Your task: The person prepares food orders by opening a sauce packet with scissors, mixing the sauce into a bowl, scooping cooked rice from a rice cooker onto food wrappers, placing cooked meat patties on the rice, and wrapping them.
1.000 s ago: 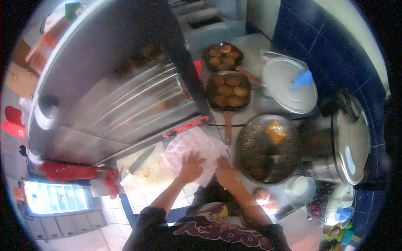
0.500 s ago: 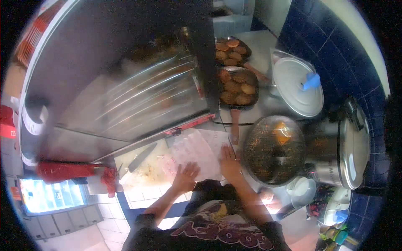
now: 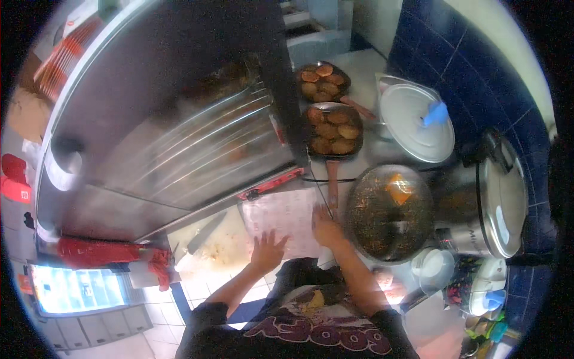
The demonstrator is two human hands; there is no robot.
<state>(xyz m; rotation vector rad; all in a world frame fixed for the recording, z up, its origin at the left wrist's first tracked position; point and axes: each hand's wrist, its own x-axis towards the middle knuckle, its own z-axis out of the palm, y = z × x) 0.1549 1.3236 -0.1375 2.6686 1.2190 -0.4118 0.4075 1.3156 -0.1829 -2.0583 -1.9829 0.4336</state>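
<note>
A pale printed sheet of paper (image 3: 280,210) lies on the counter in front of me, partly over the cutting board. My left hand (image 3: 269,251) rests on its lower edge, open, with the fingers spread. At the sheet's right edge my right hand (image 3: 327,231) lies with its fingers stretched forward, open as far as they show. Left of the paper is a light cutting board (image 3: 230,242) with crumbs on it. A large knife (image 3: 206,233) lies slanting across that board.
A display case (image 3: 197,155) stands ahead on the left. Two pans with browned patties, a near pan (image 3: 332,130) and a far pan (image 3: 323,81), sit beyond my right hand. A lidded pan (image 3: 390,230), white lid (image 3: 415,122) and steel pot (image 3: 499,197) occupy the right.
The paper now lies straighter, and its right edge has shifted left. My right hand's fingers have drawn closer together at that edge. My left hand stays on the lower edge.
</note>
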